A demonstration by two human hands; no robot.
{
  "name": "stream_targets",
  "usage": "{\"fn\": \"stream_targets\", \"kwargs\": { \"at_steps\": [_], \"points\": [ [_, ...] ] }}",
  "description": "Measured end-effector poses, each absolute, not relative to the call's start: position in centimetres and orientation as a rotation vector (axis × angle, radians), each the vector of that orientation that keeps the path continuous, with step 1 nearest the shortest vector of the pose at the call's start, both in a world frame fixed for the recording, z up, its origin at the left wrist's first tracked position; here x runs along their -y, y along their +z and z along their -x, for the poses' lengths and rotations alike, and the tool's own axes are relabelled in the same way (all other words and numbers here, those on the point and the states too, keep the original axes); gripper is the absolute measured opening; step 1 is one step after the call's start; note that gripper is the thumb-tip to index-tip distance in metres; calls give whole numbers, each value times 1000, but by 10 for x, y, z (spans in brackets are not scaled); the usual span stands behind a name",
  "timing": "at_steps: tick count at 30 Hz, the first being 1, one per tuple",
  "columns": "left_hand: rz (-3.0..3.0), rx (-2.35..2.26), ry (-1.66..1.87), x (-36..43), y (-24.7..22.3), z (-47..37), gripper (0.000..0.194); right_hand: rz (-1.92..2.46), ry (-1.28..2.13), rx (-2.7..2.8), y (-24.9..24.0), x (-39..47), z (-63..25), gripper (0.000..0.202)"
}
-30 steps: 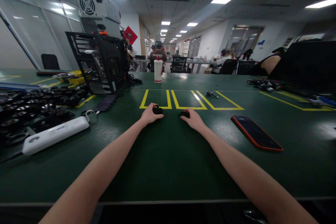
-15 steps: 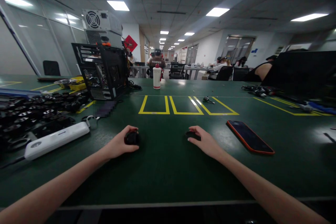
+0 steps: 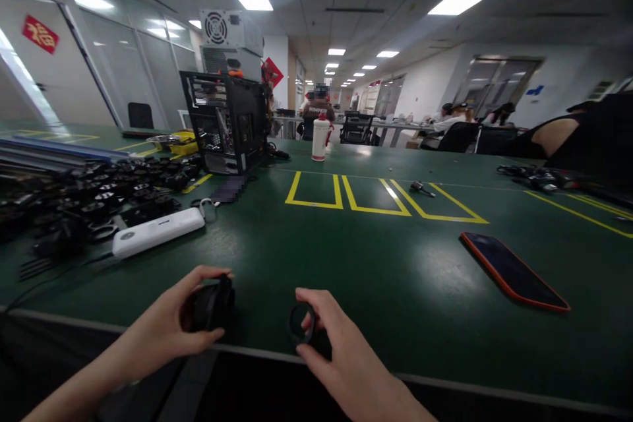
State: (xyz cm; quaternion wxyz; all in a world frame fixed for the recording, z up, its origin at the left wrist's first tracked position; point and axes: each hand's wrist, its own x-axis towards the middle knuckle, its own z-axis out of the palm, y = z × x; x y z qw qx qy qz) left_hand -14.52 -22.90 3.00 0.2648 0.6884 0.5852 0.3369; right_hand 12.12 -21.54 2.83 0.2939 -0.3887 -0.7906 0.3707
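My left hand (image 3: 180, 323) grips a black rounded part (image 3: 210, 306) between thumb and fingers, close to the front edge of the green table (image 3: 376, 264). To its right, my right hand (image 3: 333, 336) pinches a black ring (image 3: 301, 323) by its rim, with the ring's opening turned toward the left hand. A gap separates the two black pieces. The palm side of each hand is partly hidden.
Black parts (image 3: 113, 191) are heaped at left beside a white power strip (image 3: 158, 232). An open computer case (image 3: 227, 122) and a white bottle (image 3: 320, 138) stand behind. An orange-edged phone (image 3: 514, 270) lies at right, beyond which a person's arm (image 3: 556, 137) shows.
Both hands have come closer to the table's front edge and nearer each other, still holding their pieces. The ring in my right hand shows more clearly. The view has turned left.
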Motion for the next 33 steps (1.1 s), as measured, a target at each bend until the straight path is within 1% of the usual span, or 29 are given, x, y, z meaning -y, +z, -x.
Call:
{"fn": "stream_targets", "kwargs": {
  "at_steps": [2, 4, 7, 11, 16, 20, 25, 33],
  "points": [
    [-1926, -1526, 834, 227, 30, 131, 58, 971, 939, 2134, 25, 211, -105, 62],
    [-2034, -1466, 853, 224, 29, 119, 56, 936, 882, 2148, 21, 208, -93, 64],
    [-2125, -1362, 897, 219, 27, 107, 57, 894, 839, 2152, 15, 205, -83, 62],
    [-2132, -1277, 874, 215, 30, 97, 57, 870, 890, 2080, 14, 204, -81, 62],
    [-2060, -1216, 828, 215, 34, 94, 60, 939, 1035, 1926, 14, 203, -87, 64],
    [-2051, -1206, 818, 215, 35, 90, 58, 923, 1139, 1795, 13, 204, -90, 54],
    [-2026, -1188, 827, 215, 35, 81, 56, 950, 1076, 1792, 14, 205, -92, 34],
    [-2069, -1171, 870, 218, 28, 74, 59, 938, 1110, 1864, 18, 208, -103, 25]
  ]
}}
